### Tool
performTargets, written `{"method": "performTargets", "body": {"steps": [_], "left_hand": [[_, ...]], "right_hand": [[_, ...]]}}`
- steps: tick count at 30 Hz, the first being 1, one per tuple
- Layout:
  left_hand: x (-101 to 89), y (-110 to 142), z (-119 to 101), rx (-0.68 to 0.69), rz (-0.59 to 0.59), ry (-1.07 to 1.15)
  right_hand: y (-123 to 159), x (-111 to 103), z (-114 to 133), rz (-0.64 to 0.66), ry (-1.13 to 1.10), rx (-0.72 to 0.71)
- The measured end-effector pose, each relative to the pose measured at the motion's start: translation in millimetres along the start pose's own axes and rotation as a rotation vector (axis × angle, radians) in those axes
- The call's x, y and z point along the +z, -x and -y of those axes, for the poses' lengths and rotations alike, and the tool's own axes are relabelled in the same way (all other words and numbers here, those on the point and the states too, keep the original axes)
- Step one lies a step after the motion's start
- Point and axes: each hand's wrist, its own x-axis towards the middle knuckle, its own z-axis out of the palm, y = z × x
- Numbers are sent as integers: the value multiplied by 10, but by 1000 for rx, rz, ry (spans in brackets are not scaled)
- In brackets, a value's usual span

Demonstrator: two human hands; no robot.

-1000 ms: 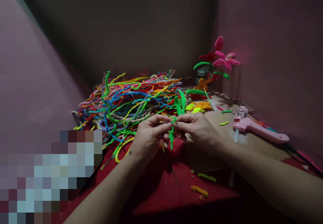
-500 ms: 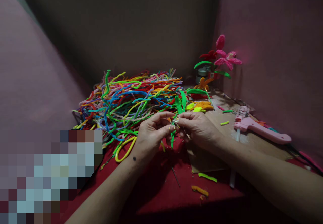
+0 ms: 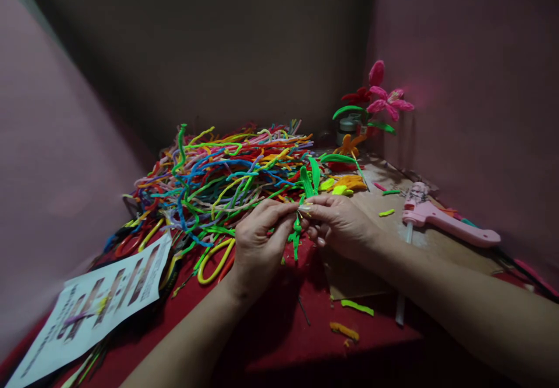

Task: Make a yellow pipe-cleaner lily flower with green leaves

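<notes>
Both hands meet over the front of the table. Between them is a small bunch of thin flower stamens (image 3: 304, 208), white with yellow tips. My right hand (image 3: 343, 225) pinches the bunch between thumb and fingertips. From the other side, my left hand (image 3: 262, 239) closes its thumb and forefinger at the bunch's left end; exactly what lies in that pinch is too small to make out. Just beyond the fingers stand green fuzzy leaves (image 3: 311, 177). A green pipe-cleaner piece (image 3: 296, 241) shows below and behind the fingertips.
A heap of coloured pipe cleaners (image 3: 227, 172) lies behind my left hand, with yellow-handled scissors (image 3: 215, 260) and a printed sheet (image 3: 100, 312) at left. To the right are a pink glue gun (image 3: 454, 225), cardboard (image 3: 358, 277), orange petals (image 3: 351, 182) and a pink fuzzy flower (image 3: 390, 103).
My left hand has turned over, its fingers drawn closer together at the stamens. The right hand keeps its pinch with little movement. The view has shifted slightly.
</notes>
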Motion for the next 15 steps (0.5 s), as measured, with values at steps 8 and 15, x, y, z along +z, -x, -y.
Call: {"method": "performTargets", "body": {"steps": [8,15], "left_hand": [[-1,42,56,419,-5,-413],[-53,42,91,532,34,-562]], "right_hand": [[16,14,8,-9,16,3],[13,-14,22,76,20,-22]]}}
